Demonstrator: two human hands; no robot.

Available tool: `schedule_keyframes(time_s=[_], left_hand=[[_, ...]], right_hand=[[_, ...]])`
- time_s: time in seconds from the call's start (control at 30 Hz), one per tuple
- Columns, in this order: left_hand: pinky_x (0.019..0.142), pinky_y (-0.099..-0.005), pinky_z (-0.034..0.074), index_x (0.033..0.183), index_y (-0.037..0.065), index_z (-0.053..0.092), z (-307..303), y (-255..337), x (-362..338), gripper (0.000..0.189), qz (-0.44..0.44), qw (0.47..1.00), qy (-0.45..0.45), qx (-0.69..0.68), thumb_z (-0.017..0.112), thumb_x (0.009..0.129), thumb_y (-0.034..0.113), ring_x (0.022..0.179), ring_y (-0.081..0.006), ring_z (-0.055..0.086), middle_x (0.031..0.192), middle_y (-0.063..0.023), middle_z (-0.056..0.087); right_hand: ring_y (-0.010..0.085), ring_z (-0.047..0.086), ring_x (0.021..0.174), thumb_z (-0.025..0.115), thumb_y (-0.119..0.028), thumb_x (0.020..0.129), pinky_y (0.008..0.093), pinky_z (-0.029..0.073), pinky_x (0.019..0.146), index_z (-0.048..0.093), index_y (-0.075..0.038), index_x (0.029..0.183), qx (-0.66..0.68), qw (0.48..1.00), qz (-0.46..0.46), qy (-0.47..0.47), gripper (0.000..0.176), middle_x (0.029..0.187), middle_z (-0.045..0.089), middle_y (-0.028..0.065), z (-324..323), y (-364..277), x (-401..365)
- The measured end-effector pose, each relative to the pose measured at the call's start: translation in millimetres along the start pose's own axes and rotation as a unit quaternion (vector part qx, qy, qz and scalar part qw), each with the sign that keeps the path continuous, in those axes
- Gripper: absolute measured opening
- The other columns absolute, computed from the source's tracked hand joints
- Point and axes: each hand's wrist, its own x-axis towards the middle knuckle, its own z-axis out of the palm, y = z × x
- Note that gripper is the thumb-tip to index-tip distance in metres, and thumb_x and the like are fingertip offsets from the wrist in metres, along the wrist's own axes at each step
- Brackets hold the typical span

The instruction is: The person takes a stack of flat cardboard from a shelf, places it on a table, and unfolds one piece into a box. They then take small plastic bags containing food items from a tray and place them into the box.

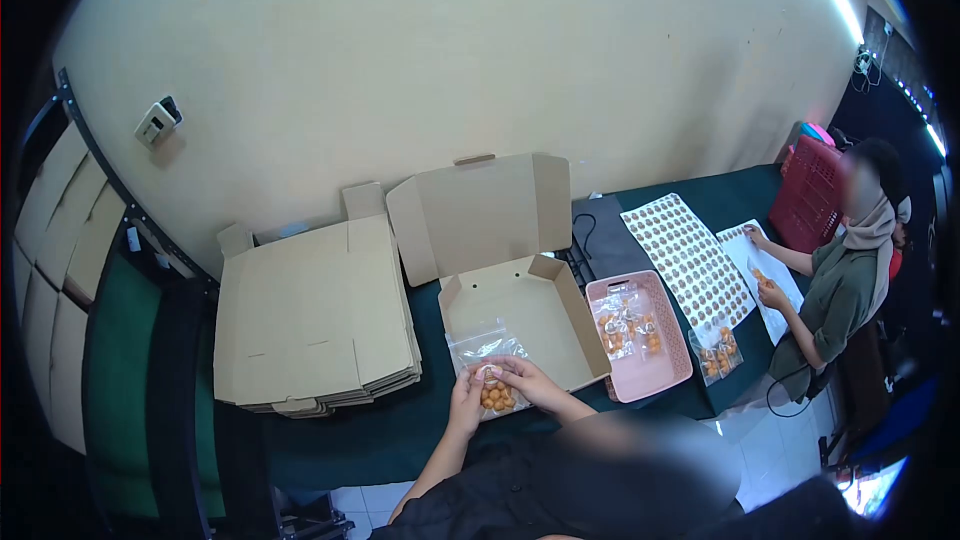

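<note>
Between my two hands is a clear zip bag [490, 344] with small round orange balls in its lower part. My left hand [466, 403] grips its left side, and my right hand [533, 387] holds it from the right. The fingers of both hands meet over the middle of the bag, near a round pale sticker. The bag is held over the near edge of an open cardboard box [520, 305], whose lid stands up against the wall. Just right of the box, a pink basket [648, 380] holds several similar bags of orange balls.
Flattened cardboard boxes [300, 310] are stacked at the left. A sheet of round stickers [690, 260] lies right of the basket, with filled bags [716, 355] at its near end. At the far right a co-worker [850, 270] handles a small bag near a red crate [805, 195].
</note>
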Motion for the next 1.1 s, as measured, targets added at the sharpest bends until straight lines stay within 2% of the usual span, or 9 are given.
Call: schedule_keyframes(time_s=[0.1,0.33,0.43,0.53,0.67,0.77,0.83,0.93,1.1], left_hand=[[0.079,-0.0259,0.046,0.108,0.001,0.046,3.0,2.0,0.2,0.025,-0.026,0.999,-0.018,-0.044,0.049,0.089,0.018,0.089,-0.0131,0.056,0.099,-0.0087,0.055],[0.082,-0.0269,0.046,0.109,0.001,0.042,11.3,7.8,-10.7,0.038,-0.062,0.981,-0.155,0.094,0.063,0.078,0.005,0.092,-0.0156,0.056,0.101,-0.0096,0.053],[0.083,-0.0272,0.045,0.112,0.001,0.04,15.0,9.5,-10.3,0.042,-0.061,0.982,-0.149,0.097,0.064,0.077,0.004,0.093,-0.0156,0.055,0.103,-0.0101,0.052],[0.082,-0.0263,0.044,0.108,0.001,0.044,17.1,9.7,-8.1,0.035,0.034,0.998,-0.013,0.054,0.063,0.079,0.007,0.09,-0.0145,0.055,0.101,-0.0092,0.053],[0.078,-0.0238,0.042,0.087,0.0,0.058,-9.5,0.3,3.7,0.018,0.034,0.994,0.003,0.106,0.057,0.085,0.017,0.083,-0.0121,0.054,0.088,-0.0053,0.058],[0.077,-0.0256,0.043,0.094,-0.001,0.056,-12.7,7.4,5.4,0.022,0.036,0.992,-0.008,0.12,0.053,0.088,0.02,0.077,-0.0127,0.056,0.083,-0.0076,0.061],[0.078,-0.0265,0.043,0.101,0.0,0.054,-11.8,15.0,4.0,0.027,-0.01,0.996,-0.062,0.07,0.047,0.091,0.023,0.08,-0.013,0.056,0.092,-0.0085,0.061],[0.082,-0.0268,0.042,0.11,0.0,0.05,-8.7,9.3,5.0,0.033,-0.003,0.998,-0.02,0.065,0.044,0.091,0.026,0.093,-0.0146,0.054,0.109,-0.0104,0.054],[0.091,-0.0297,0.036,0.126,0.003,0.037,1.2,11.4,2.3,0.048,0.059,0.986,-0.052,0.146,0.045,0.09,0.032,0.108,-0.0188,0.046,0.125,-0.0119,0.043]], right_hand=[[0.013,0.05,0.102,0.052,-0.02,0.088,0.0266,0.039,0.088,0.047,0.0,0.118,-0.012,0.999,0.018,0.045,0.036,0.108,0.054,0.008,-5.8,7.3,-1.1],[0.0148,0.055,0.095,0.056,-0.02,0.085,0.0278,0.042,0.085,0.059,0.003,0.102,-0.04,0.988,-0.038,0.144,0.029,0.098,0.061,0.0102,-20.7,-9.7,-3.5],[0.0154,0.057,0.089,0.056,-0.02,0.085,0.0277,0.043,0.083,0.06,0.004,0.098,-0.028,0.989,-0.04,0.137,0.028,0.094,0.063,0.0102,-18.4,-9.1,-5.8],[0.0152,0.058,0.088,0.053,-0.021,0.087,0.0274,0.043,0.082,0.059,0.004,0.1,-0.085,0.993,-0.029,0.082,0.029,0.094,0.063,0.0105,-21.4,-0.7,-7.6],[0.0144,0.057,0.089,0.044,-0.027,0.091,0.0275,0.043,0.081,0.059,0.004,0.102,-0.09,0.996,-0.013,-0.02,0.036,0.095,0.062,0.0099,-16.4,-0.2,-12.0],[0.0145,0.056,0.087,0.038,-0.029,0.093,0.028,0.043,0.081,0.056,0.003,0.107,-0.073,0.997,0.005,-0.021,0.039,0.094,0.062,0.0088,-20.6,0.1,-15.7],[0.0143,0.056,0.085,0.038,-0.029,0.093,0.0282,0.043,0.08,0.055,0.002,0.109,-0.051,0.999,0.006,-0.015,0.039,0.093,0.062,0.0086,-25.2,2.2,-17.4],[0.0143,0.055,0.088,0.038,-0.029,0.093,0.0277,0.042,0.082,0.053,0.002,0.113,-0.085,0.996,0.0,0.01,0.039,0.095,0.061,0.008,-29.2,6.2,-15.8],[0.0192,0.05,0.098,0.042,-0.025,0.091,0.0302,0.04,0.086,0.048,-0.002,0.12,-0.228,0.946,-0.184,0.142,0.037,0.111,0.05,0.0139,-11.2,-4.6,-18.6]])
